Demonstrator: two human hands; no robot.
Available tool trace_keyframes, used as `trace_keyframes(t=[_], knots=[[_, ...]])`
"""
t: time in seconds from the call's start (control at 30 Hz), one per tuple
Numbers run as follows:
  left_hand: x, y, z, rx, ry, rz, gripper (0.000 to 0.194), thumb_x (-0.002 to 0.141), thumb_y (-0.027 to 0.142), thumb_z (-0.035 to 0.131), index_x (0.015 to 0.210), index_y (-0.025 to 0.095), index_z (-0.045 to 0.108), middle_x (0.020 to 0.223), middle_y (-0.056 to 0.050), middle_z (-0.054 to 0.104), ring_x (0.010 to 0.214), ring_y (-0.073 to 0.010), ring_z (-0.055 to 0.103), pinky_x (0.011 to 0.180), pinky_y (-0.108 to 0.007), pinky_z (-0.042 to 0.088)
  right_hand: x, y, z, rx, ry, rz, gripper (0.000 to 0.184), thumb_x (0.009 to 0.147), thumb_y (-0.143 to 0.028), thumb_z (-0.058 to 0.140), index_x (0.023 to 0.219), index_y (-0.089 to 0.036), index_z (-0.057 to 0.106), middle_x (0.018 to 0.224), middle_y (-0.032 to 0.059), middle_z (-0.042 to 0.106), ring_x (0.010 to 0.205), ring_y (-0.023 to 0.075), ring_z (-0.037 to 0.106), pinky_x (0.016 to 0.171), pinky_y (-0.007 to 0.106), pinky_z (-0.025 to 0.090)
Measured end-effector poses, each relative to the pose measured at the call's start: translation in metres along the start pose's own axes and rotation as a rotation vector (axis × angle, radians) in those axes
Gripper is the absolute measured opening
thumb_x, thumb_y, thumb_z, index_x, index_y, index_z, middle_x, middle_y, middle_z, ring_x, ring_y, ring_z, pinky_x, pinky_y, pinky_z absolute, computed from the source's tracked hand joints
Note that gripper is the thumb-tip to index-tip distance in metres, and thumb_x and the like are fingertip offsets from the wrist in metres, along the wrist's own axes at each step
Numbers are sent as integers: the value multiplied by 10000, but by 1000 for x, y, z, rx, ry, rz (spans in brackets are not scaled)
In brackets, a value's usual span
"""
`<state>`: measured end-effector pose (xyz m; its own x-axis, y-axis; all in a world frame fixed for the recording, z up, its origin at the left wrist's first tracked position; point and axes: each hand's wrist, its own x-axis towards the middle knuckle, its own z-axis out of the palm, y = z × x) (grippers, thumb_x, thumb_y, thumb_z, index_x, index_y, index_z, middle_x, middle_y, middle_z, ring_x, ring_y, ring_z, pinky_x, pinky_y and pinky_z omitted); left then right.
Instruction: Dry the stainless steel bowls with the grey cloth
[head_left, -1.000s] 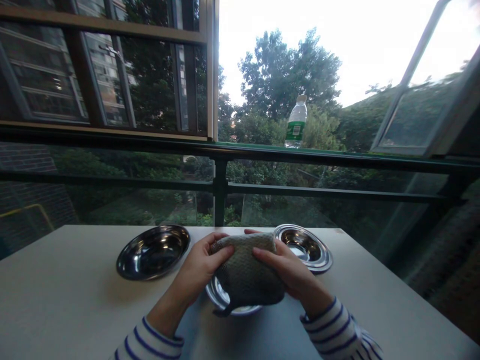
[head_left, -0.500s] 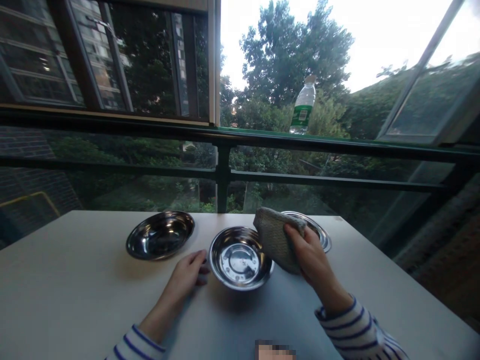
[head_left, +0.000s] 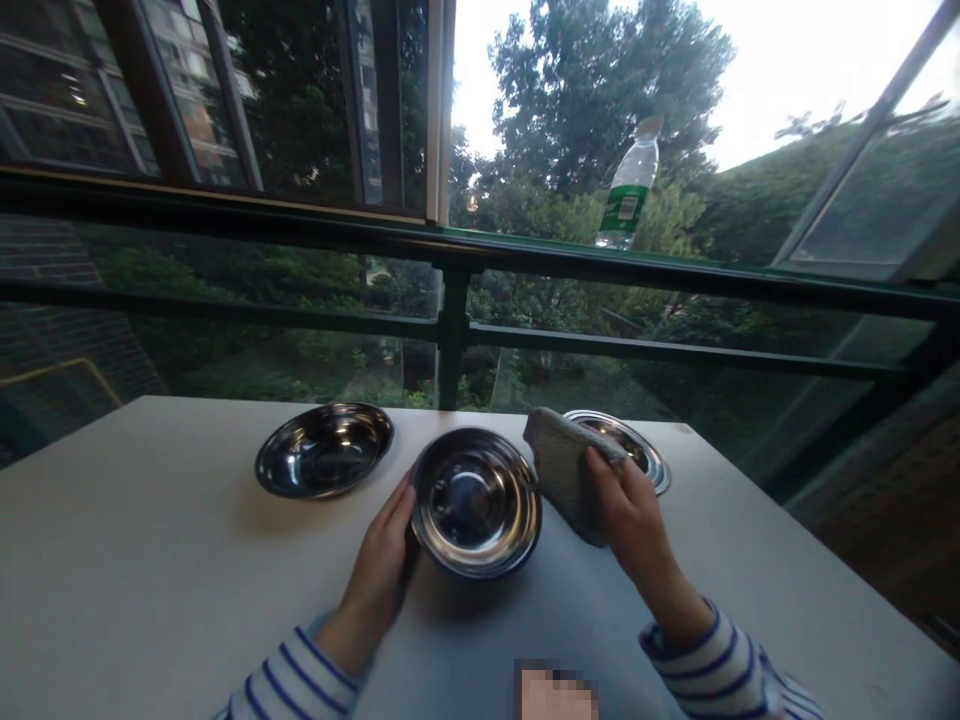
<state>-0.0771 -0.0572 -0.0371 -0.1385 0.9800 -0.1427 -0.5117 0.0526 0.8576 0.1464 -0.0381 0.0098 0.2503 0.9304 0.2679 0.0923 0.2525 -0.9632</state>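
A shiny metal bowl (head_left: 475,505) is tipped up off the white table in the middle, its inside facing me. My left hand (head_left: 386,550) grips its left side, thumb along the rim and the other fingers hidden behind. To the right, my right hand (head_left: 626,505) is closed on a folded grey-green cloth (head_left: 566,470), which hangs close to the bowl's right rim. Whether cloth and rim touch I cannot tell.
A second metal bowl (head_left: 324,452) stands at the back left of the white table (head_left: 150,540). Behind the cloth lies a metal dish (head_left: 656,465), partly covered. A plastic bottle (head_left: 628,195) with a green label stands on the dark railing (head_left: 555,260).
My left hand has gone from beside the bowl to gripping it. The bowl has tilted up toward me. The cloth has shifted slightly right, still in my right hand. The camera view has moved a little.
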Motion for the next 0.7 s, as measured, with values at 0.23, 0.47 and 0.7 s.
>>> trace_keyframes(t=[0.23, 0.47, 0.7], knots=[[-7, 0, 3, -142, -104, -40, 480, 811, 381, 545, 1276, 285, 477, 1338, -9, 510, 1245, -213, 421, 987, -320, 383, -25, 35, 19, -622, -473, -569, 513, 806, -109, 394, 1318, -152, 387, 1258, 139, 531, 1158, 231, 499, 956, 428, 412], [-7, -5, 1, -142, -105, 17, 454, 834, 383, 508, 1279, 299, 474, 1368, 25, 474, 1281, -173, 366, 1038, -273, 309, -43, 35, 28, -874, -751, -586, 453, 863, -247, 432, 1292, -103, 435, 1279, 155, 516, 1199, 273, 461, 1024, 501, 320], [-9, -12, 8, -161, -125, -39, 493, 827, 482, 462, 1264, 255, 503, 1257, -7, 583, 1238, -209, 428, 1030, -323, 327, -51, 24, 30, -894, -884, -519, 485, 890, -351, 414, 1314, -116, 434, 1319, 141, 476, 1219, 275, 439, 1022, 466, 337]])
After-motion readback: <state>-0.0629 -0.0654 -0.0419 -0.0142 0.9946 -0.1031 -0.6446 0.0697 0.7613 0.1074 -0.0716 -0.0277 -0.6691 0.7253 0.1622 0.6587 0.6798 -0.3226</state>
